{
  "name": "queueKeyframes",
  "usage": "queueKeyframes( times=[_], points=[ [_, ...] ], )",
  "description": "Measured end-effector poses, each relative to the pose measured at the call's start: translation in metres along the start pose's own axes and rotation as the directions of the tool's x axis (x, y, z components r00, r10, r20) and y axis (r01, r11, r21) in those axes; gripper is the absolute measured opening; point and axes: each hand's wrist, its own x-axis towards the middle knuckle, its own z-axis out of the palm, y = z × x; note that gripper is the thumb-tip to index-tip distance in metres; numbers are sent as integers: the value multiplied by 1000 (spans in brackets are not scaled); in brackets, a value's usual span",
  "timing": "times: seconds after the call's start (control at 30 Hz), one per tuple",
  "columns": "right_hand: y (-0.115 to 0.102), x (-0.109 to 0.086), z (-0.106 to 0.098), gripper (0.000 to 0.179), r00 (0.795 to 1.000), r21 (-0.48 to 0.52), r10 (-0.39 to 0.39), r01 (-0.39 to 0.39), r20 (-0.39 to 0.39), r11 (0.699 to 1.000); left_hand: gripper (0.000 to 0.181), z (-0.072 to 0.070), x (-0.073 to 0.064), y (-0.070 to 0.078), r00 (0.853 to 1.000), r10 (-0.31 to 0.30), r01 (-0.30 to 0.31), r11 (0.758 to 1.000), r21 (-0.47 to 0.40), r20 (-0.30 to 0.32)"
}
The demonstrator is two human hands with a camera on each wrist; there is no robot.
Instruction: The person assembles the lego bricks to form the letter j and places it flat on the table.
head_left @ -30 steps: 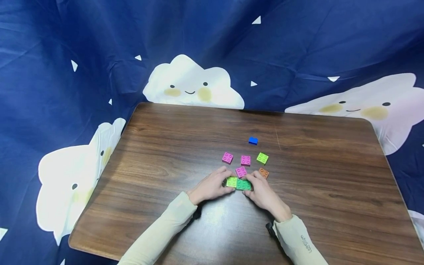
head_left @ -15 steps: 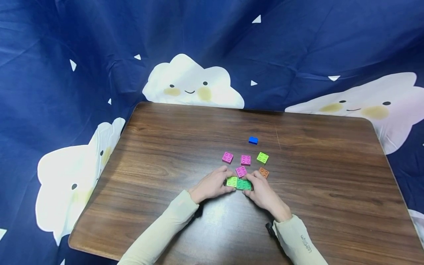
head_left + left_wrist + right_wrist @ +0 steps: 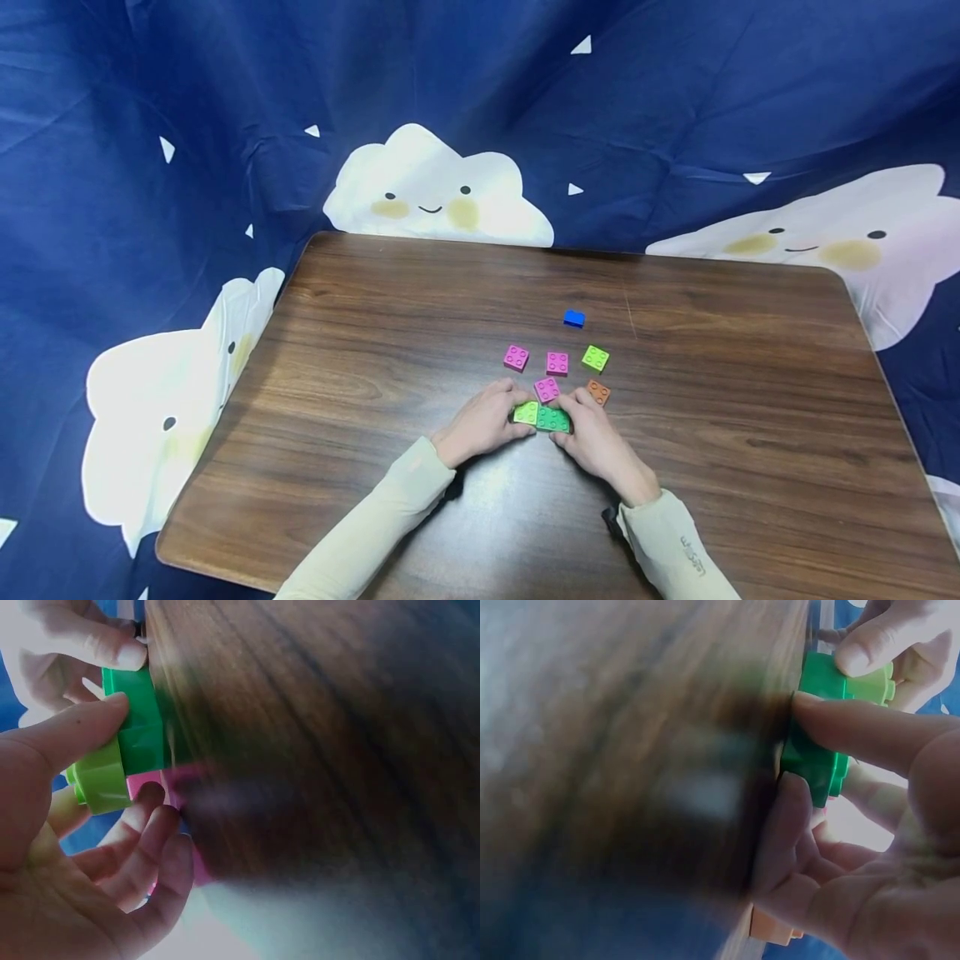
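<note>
In the head view my left hand pinches a lime green toy building brick between thumb and fingers. Right beside it, my right hand grips a green brick with thumb and fingertips. Both wrist views show the lime brick standing higher than the green brick, at its left end. Whether their studs are locked together cannot be told. Just beyond the hands lies a pink brick. An orange brick sits by the right fingers, partly covered by them.
Two more pink bricks, a left one and a middle one, lie farther back. Near them are another lime brick and a blue brick. The brown wooden table ends at a blue cloud-print curtain.
My left wrist and sleeve have shifted slightly to the right. Both hands keep their hold on the two bricks, and the loose bricks stay where they were.
</note>
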Motion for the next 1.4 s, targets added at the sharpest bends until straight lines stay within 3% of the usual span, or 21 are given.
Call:
queueKeyframes(
  times=[0.6,0.83,0.97,1.07,1.27,1.4],
  points=[
    [-4,-8,-1,46,999,-10,8,-8,-32,1000,43,0,0,2,1000,4,-3,1000,24,-8],
    [-4,-12,-13,42,994,10,-47,49,-101,999,42,-1,-1,2,1000,15,-15,999,39,-15],
    [1,-13,-22,36,976,14,-75,80,-204,997,43,-1,0,1,1000,18,-17,999,41,-17],
    [7,-11,-27,29,954,81,-55,83,-295,993,43,0,0,1,1000,13,-13,999,30,-13],
    [21,-6,-32,28,900,207,78,13,-428,978,43,1,1,0,1000,2,-2,1000,23,-7],
    [30,-4,-33,38,894,250,182,-81,-410,965,43,1,1,0,1000,2,-2,1000,23,-6]
  ],
)
